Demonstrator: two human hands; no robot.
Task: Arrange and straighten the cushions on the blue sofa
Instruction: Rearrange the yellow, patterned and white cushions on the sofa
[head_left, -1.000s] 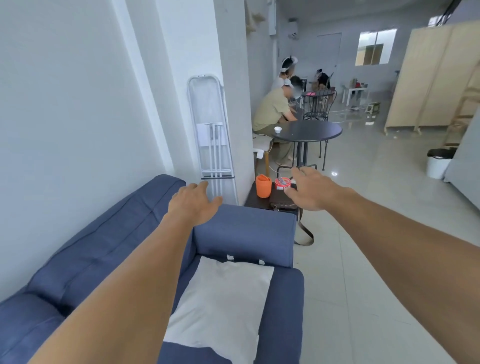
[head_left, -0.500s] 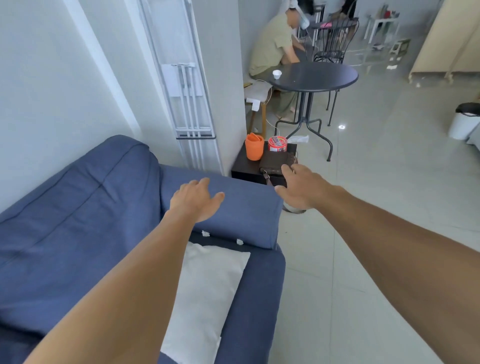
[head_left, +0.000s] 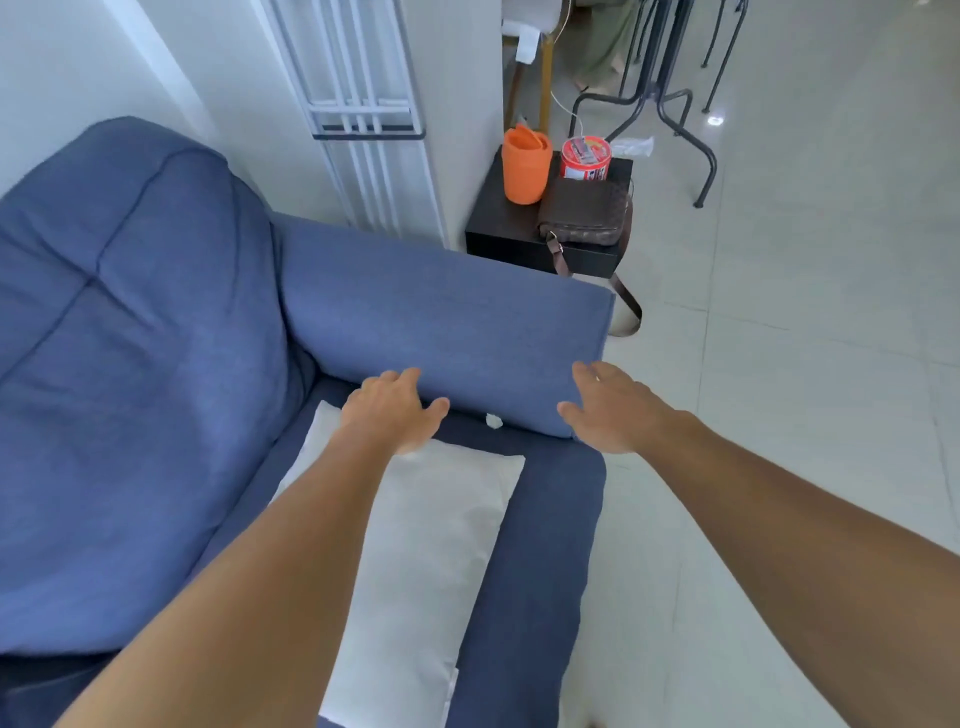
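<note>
Both hands: left hand (head_left: 392, 413), right hand (head_left: 610, 410); outstretched, fingers spread

Beside the wall, a black side table (head_left: 519, 236) carries an orange cup (head_left: 524, 166), a red tin (head_left: 585, 158) and a brown bag (head_left: 584, 213); table legs (head_left: 670, 98) stand behind.

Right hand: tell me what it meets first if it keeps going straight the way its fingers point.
The right hand points forward at the end of the blue cushion. It would probably meet that cushion's near corner first; it looks about to touch already, though depth is unclear.
</note>
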